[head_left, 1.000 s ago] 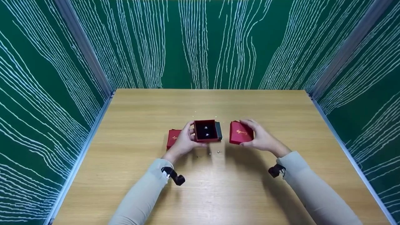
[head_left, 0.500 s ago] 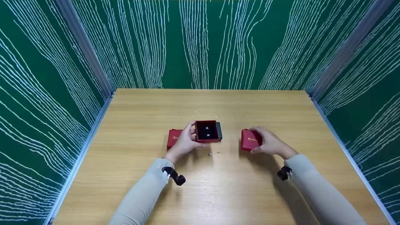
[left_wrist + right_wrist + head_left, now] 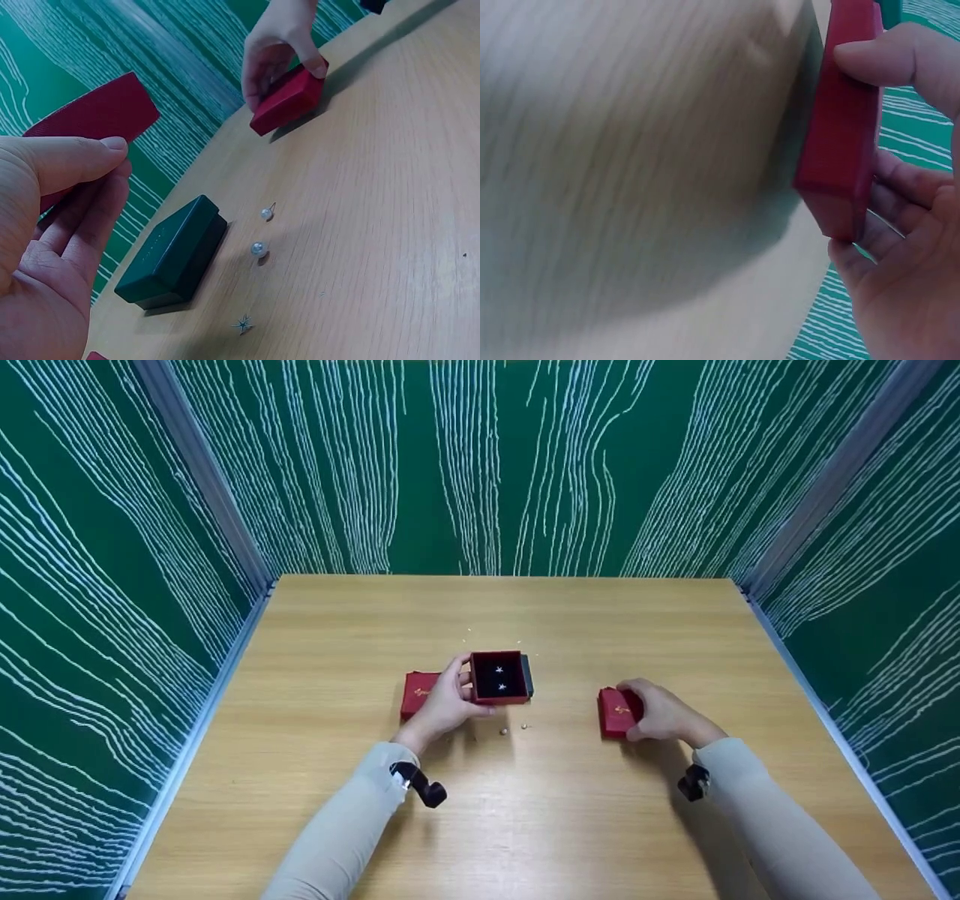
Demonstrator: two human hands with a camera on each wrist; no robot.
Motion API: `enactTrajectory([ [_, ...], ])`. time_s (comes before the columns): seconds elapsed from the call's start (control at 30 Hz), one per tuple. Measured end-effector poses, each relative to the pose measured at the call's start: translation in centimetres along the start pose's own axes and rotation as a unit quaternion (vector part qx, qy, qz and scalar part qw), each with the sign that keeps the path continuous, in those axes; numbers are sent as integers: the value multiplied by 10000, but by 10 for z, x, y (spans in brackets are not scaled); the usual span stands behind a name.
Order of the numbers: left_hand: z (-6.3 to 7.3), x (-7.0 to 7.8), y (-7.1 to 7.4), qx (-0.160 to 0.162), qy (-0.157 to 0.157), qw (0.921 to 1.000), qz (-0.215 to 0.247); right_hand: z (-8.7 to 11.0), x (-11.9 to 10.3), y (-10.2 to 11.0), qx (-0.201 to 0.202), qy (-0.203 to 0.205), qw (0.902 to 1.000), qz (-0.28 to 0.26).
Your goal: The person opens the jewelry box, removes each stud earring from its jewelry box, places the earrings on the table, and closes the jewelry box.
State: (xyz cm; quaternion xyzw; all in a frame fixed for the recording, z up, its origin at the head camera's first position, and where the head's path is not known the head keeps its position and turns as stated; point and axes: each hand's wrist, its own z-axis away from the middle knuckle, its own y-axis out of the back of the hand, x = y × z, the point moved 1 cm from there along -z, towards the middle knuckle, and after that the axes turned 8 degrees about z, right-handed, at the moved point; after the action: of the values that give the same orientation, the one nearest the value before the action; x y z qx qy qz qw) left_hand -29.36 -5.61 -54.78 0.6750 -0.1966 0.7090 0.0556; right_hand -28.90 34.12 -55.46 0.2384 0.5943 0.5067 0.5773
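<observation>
My left hand holds a red jewelry box base raised above the table, its inside turned toward the head camera. Two star-shaped earrings sit on the black insert. In the left wrist view the thumb presses along the side of the red base. Off to the right, my right hand grips a red box lid with gold lettering. Thumb and fingers pinch its opposite sides in the right wrist view, and the lid is close over the table.
A green box lies behind the held base. Pearl earrings and a star-shaped earring lie loose nearby. Another red box sits partly hidden by my left hand. Green patterned walls bound the wooden table.
My right hand has carried the red lid to the right and nearer me, lower toward the table. The left hand and the box base have barely shifted.
</observation>
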Motion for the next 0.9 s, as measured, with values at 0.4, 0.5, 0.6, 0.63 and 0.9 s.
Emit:
enactTrajectory([
  [0.4,-2,-2,-5,16,-159,9998,-106,7,8,-4,-71,8,9999,-97],
  [0.5,-3,0,-6,28,-124,9999,-32,8,7,-3,-153,-22,9998,-106],
  [0.6,-3,0,-7,22,-87,10000,11,8,6,-1,-227,-59,9997,-68],
  [0.63,-4,0,-8,16,-77,10000,34,7,5,0,-228,-61,9997,-70],
  [0.9,-4,2,-10,-79,-106,9999,52,5,-7,2,173,-200,9990,-356],
])
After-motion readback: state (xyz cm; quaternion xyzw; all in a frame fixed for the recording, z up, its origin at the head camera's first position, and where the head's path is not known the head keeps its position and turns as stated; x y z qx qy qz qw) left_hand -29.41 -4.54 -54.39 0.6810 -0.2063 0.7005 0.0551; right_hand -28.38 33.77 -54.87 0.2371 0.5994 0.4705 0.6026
